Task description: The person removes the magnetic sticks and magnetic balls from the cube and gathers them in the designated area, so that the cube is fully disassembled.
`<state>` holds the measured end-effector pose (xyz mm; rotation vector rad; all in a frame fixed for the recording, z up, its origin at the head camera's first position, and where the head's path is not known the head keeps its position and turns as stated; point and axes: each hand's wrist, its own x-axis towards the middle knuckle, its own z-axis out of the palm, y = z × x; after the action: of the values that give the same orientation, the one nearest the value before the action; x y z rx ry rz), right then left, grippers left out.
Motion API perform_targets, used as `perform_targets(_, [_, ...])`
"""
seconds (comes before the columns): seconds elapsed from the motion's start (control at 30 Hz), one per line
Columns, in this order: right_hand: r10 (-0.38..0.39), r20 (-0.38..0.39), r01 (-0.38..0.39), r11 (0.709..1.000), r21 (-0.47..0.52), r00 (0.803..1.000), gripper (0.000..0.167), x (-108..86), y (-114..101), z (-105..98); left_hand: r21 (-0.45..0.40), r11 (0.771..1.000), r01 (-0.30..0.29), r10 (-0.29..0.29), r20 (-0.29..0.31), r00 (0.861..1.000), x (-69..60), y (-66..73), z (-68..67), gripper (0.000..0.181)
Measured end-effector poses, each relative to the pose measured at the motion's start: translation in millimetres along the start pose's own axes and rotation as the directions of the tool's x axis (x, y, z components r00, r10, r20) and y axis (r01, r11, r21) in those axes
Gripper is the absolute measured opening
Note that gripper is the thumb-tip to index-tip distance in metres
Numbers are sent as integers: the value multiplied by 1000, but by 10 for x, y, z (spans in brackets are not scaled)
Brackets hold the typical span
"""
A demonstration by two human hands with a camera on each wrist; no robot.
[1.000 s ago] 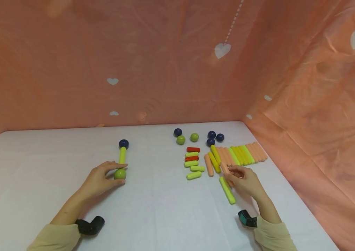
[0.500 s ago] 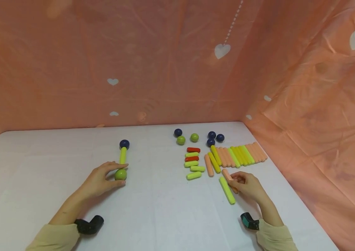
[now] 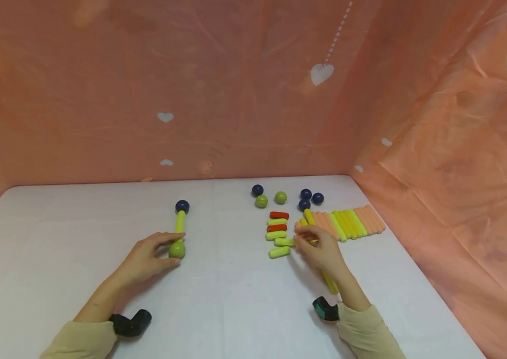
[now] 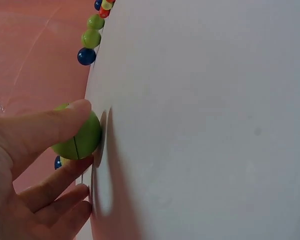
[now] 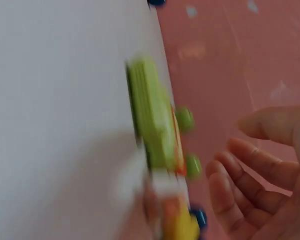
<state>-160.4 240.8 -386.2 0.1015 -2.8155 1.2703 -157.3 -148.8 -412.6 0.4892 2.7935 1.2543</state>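
My left hand (image 3: 147,257) pinches a green ball (image 3: 177,250) between thumb and fingers, seen closer in the left wrist view. From that ball a yellow-green stick (image 3: 180,223) runs away to a dark blue ball (image 3: 182,206). My right hand (image 3: 322,249) hovers over the sticks at the right, its fingers loosely bent. In the right wrist view nothing shows between that hand's thumb and fingers (image 5: 250,170). Beneath it a longer yellow-green stick (image 3: 330,284) is partly covered. Short yellow-green sticks (image 3: 279,253) lie just left of its fingertips.
Several peach, yellow and green sticks (image 3: 347,224) lie side by side at the right. Short red sticks (image 3: 279,215) alternate with short green ones. Behind them are blue balls (image 3: 305,194) and green balls (image 3: 280,198). A white cloth covers the table (image 3: 226,299); an orange curtain (image 3: 235,89) hangs behind.
My right hand drew a peach stick back beside the long yellow-green one, let it go, then moved left and away towards the short sticks. The left hand stays on the green ball.
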Motion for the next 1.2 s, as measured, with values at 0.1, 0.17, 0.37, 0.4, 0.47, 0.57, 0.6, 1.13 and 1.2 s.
perform_targets(0.1, [-60, 67, 56, 997, 51, 996, 21, 73, -148, 265, 11, 1000, -3, 3, -19, 1000, -28, 18, 25, 50])
perform_targets(0.17, [-100, 115, 91, 992, 81, 988, 20, 108, -241, 427, 16, 1000, 8, -8, -24, 1000, -42, 36, 46, 49])
perform_targets(0.37, [-165, 194, 142, 981, 129, 967, 18, 162, -451, 745, 7, 999, 37, -37, 29, 999, -50, 129, 90, 54])
perform_targets(0.4, [-168, 207, 143, 981, 130, 964, 18, 168, -474, 780, 2, 999, 38, -38, 43, 998, -55, 146, 87, 55])
perform_targets(0.47, [-174, 226, 147, 981, 129, 958, 18, 180, -512, 843, -10, 999, 33, -33, 67, 997, -66, 169, 70, 57])
perform_targets(0.57, [-189, 257, 159, 978, 135, 948, 19, 193, -563, 928, -38, 999, 16, -13, 85, 996, -80, 168, 16, 58])
perform_targets(0.6, [-199, 265, 166, 976, 140, 944, 19, 198, -580, 958, -41, 999, 11, -7, 76, 997, -82, 159, -8, 56])
perform_targets(1.13, [-314, 348, 259, 946, 196, 883, 30, 121, -872, 1371, -244, 917, 315, -345, -92, 934, 288, 18, 23, 75])
perform_targets(1.2, [-325, 352, 269, 942, 200, 878, 31, 111, -881, 1394, -287, 906, 311, -346, -80, 935, 309, -4, 44, 76])
